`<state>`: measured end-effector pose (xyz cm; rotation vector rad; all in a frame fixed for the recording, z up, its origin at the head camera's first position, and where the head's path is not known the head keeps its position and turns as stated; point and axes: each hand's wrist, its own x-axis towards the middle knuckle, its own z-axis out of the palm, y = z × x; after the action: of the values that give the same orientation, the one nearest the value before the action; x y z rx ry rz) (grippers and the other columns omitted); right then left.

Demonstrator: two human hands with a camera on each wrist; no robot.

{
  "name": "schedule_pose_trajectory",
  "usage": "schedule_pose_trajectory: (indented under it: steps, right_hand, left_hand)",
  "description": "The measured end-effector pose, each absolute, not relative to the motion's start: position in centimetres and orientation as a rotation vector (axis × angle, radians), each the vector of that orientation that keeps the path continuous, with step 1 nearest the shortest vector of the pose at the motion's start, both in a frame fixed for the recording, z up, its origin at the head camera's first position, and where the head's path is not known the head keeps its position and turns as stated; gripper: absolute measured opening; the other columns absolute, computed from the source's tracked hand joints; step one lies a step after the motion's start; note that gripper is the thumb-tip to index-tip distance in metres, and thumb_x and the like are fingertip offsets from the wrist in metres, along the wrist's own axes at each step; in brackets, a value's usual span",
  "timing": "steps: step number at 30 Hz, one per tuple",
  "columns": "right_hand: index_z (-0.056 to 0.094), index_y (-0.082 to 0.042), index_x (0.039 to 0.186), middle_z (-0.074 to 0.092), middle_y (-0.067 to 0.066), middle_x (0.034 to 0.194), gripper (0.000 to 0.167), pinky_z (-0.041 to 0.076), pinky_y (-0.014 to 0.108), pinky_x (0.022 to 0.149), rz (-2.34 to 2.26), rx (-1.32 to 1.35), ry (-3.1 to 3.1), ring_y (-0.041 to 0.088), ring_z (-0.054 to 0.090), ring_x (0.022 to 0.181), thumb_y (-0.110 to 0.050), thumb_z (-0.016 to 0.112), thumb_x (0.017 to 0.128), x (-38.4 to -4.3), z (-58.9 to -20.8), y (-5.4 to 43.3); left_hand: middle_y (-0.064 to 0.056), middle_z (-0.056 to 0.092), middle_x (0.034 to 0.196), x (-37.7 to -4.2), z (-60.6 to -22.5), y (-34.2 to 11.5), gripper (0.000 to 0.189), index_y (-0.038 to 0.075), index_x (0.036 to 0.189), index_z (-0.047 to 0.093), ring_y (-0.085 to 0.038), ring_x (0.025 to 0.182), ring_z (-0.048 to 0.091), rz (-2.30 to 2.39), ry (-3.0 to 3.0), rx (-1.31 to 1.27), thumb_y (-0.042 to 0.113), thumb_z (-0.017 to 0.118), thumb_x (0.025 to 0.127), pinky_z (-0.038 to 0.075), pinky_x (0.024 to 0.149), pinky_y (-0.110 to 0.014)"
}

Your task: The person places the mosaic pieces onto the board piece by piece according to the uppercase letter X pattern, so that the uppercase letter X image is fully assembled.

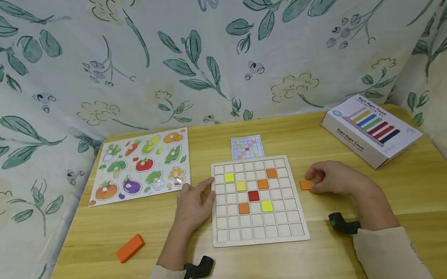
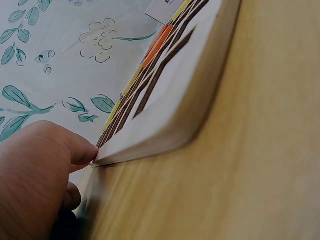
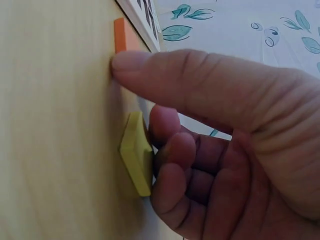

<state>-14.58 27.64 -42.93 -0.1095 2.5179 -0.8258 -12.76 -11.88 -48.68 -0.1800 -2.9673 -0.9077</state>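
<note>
A pale wooden grid board lies mid-table, with yellow, orange and red square tiles in several cells. At its left edge, my left hand touches the rim with extended forefinger and thumb; the left wrist view shows a digit against the board's side. To the right of the board, my right hand pinches the edge of an orange tile at the tabletop. Beneath the thumb, a tilted yellow tile sits against the curled fingers in the right wrist view. The forefinger is mostly hidden there by the thumb.
A small pattern card lies behind the board. The vegetable puzzle board is at back left, and a white box at back right. One orange block lies at front left. Patterned cloth hangs behind the table.
</note>
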Motion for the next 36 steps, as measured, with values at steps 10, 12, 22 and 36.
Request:
schedule_pose_trajectory:
  steps: [10, 12, 22, 36]
  right_hand:
    - [0.067, -0.01, 0.111, 0.06, 0.005, 0.091, 0.029, 0.042, 0.032, 0.071, -0.836, -0.117, 2.518, 0.02, 0.054, 0.083, -0.025, 0.079, 0.088, -14.7, -43.2, 27.6]
    - [0.067, -0.011, 0.111, 0.061, 0.005, 0.093, 0.03, 0.042, 0.032, 0.072, -0.827, -0.128, 2.524, 0.02, 0.054, 0.084, -0.027, 0.078, 0.089, -14.7, -43.0, 27.4]
    - [0.067, -0.014, 0.107, 0.062, 0.004, 0.092, 0.026, 0.045, 0.033, 0.075, -0.853, -0.219, 2.53, 0.02, 0.055, 0.086, -0.026, 0.079, 0.087, -14.1, -41.0, 24.5]
    - [0.067, -0.016, 0.101, 0.058, 0.0, 0.08, 0.022, 0.044, 0.026, 0.064, -0.856, -0.419, 2.551, 0.016, 0.054, 0.076, -0.021, 0.082, 0.086, -12.3, -39.9, 18.6]
  left_hand:
    - [0.002, 0.045, 0.062, -12.8, -48.7, -11.8, 0.043, 0.029, 0.14, 0.064, -0.018, 0.075, 0.034, -0.913, -2.987, -0.152, 0.035, 0.063, 0.098, 0.027, 0.068, -0.032]
    - [0.002, 0.045, 0.062, -12.7, -48.6, -11.8, 0.043, 0.028, 0.14, 0.064, -0.019, 0.075, 0.035, -0.916, -2.989, -0.15, 0.035, 0.063, 0.098, 0.027, 0.068, -0.032]
    - [0.003, 0.044, 0.059, -12.8, -48.6, -11.9, 0.042, 0.027, 0.139, 0.066, -0.019, 0.073, 0.034, -0.909, -2.969, -0.18, 0.035, 0.063, 0.098, 0.027, 0.069, -0.032]
    - [0.003, 0.044, 0.059, -12.8, -48.5, -11.9, 0.043, 0.028, 0.139, 0.065, -0.019, 0.074, 0.034, -0.911, -2.978, -0.174, 0.035, 0.063, 0.097, 0.026, 0.069, -0.032]
